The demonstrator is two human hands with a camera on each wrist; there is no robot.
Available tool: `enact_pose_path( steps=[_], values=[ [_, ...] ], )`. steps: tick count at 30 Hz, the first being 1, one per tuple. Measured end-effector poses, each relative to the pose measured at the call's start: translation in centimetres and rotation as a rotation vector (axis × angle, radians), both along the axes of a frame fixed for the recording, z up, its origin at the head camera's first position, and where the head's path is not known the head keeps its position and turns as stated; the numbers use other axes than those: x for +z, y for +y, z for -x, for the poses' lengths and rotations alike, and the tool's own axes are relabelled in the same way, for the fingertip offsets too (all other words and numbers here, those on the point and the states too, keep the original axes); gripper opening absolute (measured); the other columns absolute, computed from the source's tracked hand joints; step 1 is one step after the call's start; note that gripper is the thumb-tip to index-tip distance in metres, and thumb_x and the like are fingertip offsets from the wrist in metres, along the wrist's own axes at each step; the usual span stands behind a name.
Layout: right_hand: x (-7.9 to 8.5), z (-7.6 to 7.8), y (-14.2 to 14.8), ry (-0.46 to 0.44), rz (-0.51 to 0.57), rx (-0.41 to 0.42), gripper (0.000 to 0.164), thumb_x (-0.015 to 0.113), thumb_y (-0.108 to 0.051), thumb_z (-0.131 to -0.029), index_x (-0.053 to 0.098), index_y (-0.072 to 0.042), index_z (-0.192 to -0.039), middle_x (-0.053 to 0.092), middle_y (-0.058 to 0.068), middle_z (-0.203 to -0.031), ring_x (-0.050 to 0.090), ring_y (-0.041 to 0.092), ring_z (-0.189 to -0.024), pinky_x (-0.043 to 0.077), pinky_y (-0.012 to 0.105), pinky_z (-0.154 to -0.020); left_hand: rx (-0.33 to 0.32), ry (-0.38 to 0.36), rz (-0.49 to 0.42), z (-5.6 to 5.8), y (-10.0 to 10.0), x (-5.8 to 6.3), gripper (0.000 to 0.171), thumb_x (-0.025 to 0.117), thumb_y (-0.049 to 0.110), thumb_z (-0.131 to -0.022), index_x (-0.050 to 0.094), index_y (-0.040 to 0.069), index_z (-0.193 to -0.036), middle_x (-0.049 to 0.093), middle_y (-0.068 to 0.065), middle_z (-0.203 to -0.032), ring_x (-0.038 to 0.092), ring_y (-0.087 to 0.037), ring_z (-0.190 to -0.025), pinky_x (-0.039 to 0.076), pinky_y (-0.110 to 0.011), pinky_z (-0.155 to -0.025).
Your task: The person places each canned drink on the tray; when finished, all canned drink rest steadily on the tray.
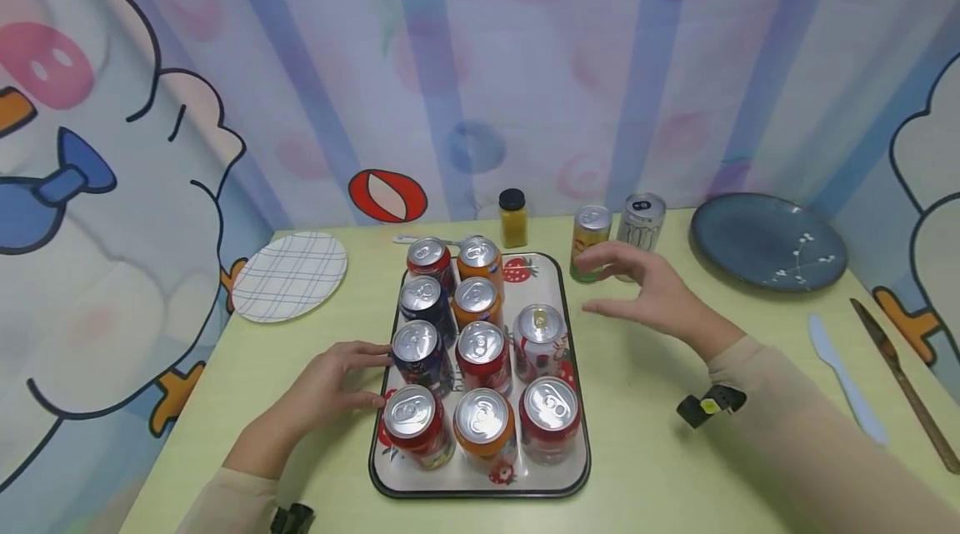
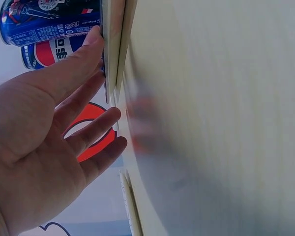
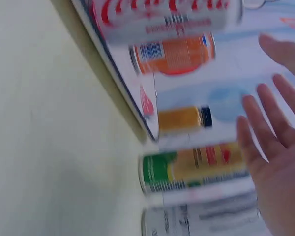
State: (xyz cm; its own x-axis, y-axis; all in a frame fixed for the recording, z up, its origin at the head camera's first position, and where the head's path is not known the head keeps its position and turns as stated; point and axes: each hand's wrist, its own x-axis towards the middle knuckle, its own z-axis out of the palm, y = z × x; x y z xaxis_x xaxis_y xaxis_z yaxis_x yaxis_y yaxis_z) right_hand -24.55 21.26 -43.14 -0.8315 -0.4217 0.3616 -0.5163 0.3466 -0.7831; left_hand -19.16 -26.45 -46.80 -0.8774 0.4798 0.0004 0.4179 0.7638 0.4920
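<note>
A white strawberry-print tray (image 1: 536,288) holds several drink cans standing upright in rows. Dark blue cans (image 1: 420,355) line part of its left side, and a white-and-red Coca-Cola can (image 1: 538,351) stands by the right edge. My left hand (image 1: 330,380) is at the tray's left rim, fingers spread and thumb extended; in the left wrist view its thumb overlaps a Pepsi can (image 2: 42,32). To the right of the tray, my right hand (image 1: 645,288) hovers with fingers and thumb apart and nothing between them. Its fingers overlap a yellow-and-green can (image 1: 590,238) behind.
Beside the yellow-and-green can stands a silver-white can (image 1: 643,216). A black-capped yellow bottle (image 1: 513,222) is behind the tray. A checked plate (image 1: 291,276) lies left; a dark blue plate (image 1: 765,242), pale blue knife (image 1: 847,380) and brown-handled knife (image 1: 911,392) lie right.
</note>
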Motion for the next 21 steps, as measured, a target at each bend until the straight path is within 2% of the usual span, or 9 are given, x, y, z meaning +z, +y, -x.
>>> enact_pose_path(
  steps=[4,9,12,16,21],
  values=[
    [0.3,0.8,1.8,0.091,0.072,-0.188,0.05,0.086,0.001,-0.081,0.068,-0.005,-0.127,0.068,0.01,-0.128,0.062,0.005,-0.114,0.053,0.021,-0.095,0.002,0.001,-0.005,0.0,0.0,0.1,0.052,0.09,0.025,-0.078,0.075,0.008,-0.125,0.067,-0.012,-0.139,0.059,-0.041,-0.131,0.046,-0.063,-0.111],
    [0.7,2.0,3.3,0.168,0.13,-0.4,0.048,0.081,0.007,-0.083,0.067,0.001,-0.128,0.065,0.02,-0.125,0.059,0.011,-0.109,0.048,0.016,-0.089,-0.001,0.003,-0.021,-0.2,0.0,-0.1,0.052,0.09,0.027,-0.079,0.075,0.008,-0.125,0.068,-0.012,-0.138,0.06,-0.041,-0.13,0.047,-0.063,-0.11],
    [0.5,2.8,4.1,0.19,0.138,-0.5,0.046,0.082,0.004,-0.084,0.069,-0.001,-0.128,0.062,0.016,-0.124,0.056,0.006,-0.104,0.045,0.015,-0.087,-0.003,0.005,-0.022,-0.3,-0.1,-0.2,0.052,0.09,0.027,-0.079,0.075,0.008,-0.125,0.068,-0.011,-0.139,0.06,-0.04,-0.13,0.047,-0.062,-0.11],
    [0.1,3.7,5.2,0.161,0.109,-0.561,0.051,0.085,-0.006,-0.084,0.067,-0.009,-0.133,0.061,0.009,-0.128,0.052,-0.003,-0.106,0.046,0.018,-0.088,0.011,0.001,-0.013,-0.2,-0.1,-0.4,0.052,0.09,0.026,-0.078,0.075,0.009,-0.125,0.067,-0.009,-0.14,0.059,-0.038,-0.132,0.046,-0.061,-0.112],
    [0.0,4.8,6.0,0.012,0.082,-0.524,0.066,0.085,-0.02,-0.087,0.056,-0.012,-0.146,0.058,0.01,-0.142,0.056,0.012,-0.117,0.048,0.029,-0.095,0.029,-0.019,-0.009,-0.1,-0.1,-0.2,0.053,0.09,0.025,-0.078,0.075,0.01,-0.126,0.066,-0.009,-0.141,0.058,-0.039,-0.133,0.046,-0.061,-0.113]
  ],
)
